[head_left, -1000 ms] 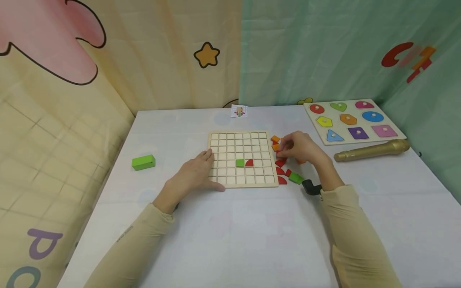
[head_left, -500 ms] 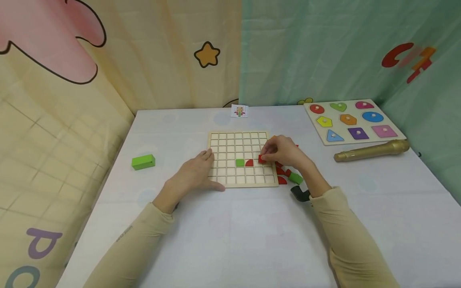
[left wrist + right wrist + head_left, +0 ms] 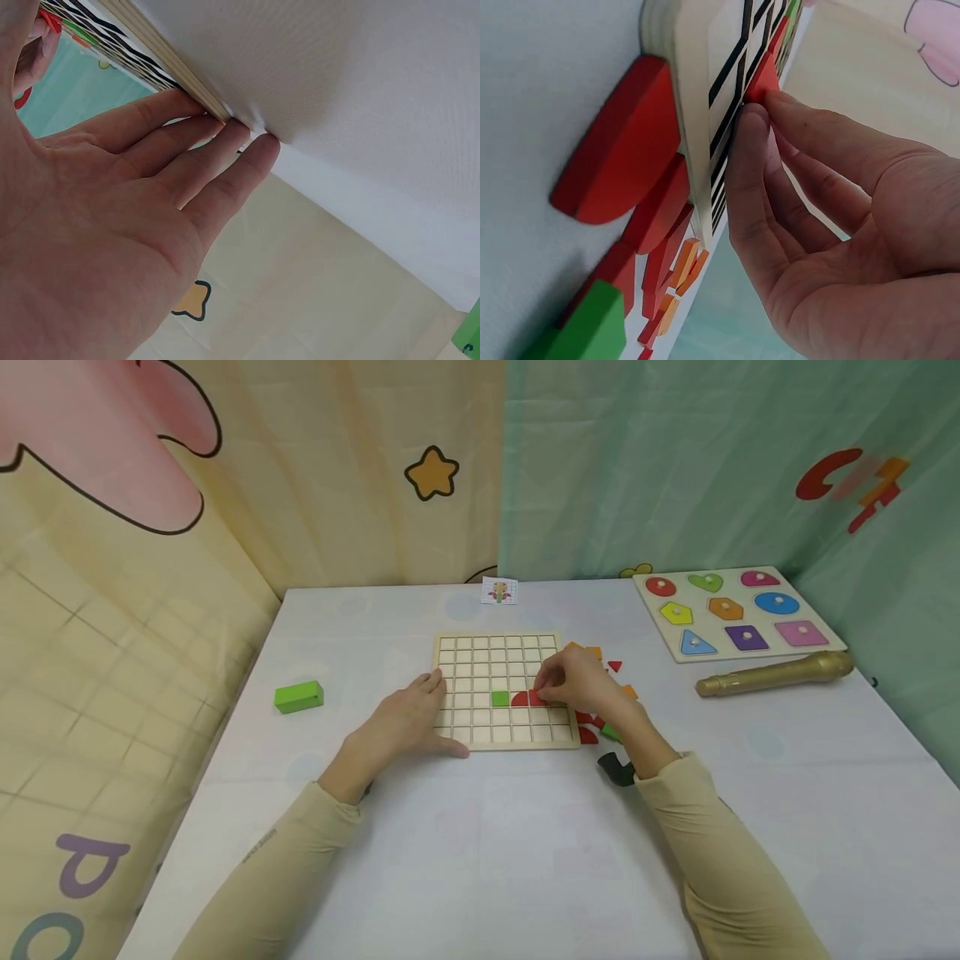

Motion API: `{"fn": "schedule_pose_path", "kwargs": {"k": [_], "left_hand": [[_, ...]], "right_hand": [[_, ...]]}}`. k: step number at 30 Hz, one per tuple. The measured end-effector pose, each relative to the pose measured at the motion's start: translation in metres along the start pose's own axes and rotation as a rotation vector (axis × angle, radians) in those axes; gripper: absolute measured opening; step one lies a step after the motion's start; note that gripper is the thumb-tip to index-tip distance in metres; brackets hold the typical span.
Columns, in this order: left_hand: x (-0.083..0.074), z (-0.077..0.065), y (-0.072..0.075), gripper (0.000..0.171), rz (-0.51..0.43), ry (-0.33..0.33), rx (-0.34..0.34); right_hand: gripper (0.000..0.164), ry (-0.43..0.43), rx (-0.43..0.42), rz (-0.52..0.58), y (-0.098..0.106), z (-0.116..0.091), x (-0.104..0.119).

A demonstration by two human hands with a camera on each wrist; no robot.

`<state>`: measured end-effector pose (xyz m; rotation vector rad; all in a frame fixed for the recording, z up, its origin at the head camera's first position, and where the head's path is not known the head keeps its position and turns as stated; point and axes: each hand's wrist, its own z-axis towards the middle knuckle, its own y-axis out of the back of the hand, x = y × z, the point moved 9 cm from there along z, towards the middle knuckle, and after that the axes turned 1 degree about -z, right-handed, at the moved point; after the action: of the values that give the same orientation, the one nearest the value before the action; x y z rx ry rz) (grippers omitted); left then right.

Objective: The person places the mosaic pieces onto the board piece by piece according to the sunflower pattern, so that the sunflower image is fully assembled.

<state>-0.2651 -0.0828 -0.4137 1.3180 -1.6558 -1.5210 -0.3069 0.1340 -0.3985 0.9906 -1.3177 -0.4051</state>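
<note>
Currently, a red piece (image 3: 762,79) is pinched by the right hand (image 3: 581,683) at the gridded board (image 3: 506,747), whose left edge is touched by the left hand (image 3: 405,718), fingers extended. Probably light and stiff, the piece is best held by its sides.

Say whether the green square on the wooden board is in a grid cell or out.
In. The head view shows the green square filling one cell of the wooden board, beside a red quarter-circle.

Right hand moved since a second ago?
Yes: in the head view, the right hand has moved left, from beside the grid board to over its right side.
</note>
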Motion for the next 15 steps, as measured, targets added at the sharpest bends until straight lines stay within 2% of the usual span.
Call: {"fn": "schedule_pose_path", "kwargs": {"k": [7,15], "left_hand": [[0.001,0.0,0.0,0.125,-0.003,0.005,0.004],[0.001,0.0,0.0,0.125,-0.007,0.009,0.005]], "right_hand": [[0.005,-0.049,-0.032,-0.005,0.012,-0.001,-0.008],[0.017,-0.143,-0.128,0.039,0.056,-0.011,-0.046]]}}
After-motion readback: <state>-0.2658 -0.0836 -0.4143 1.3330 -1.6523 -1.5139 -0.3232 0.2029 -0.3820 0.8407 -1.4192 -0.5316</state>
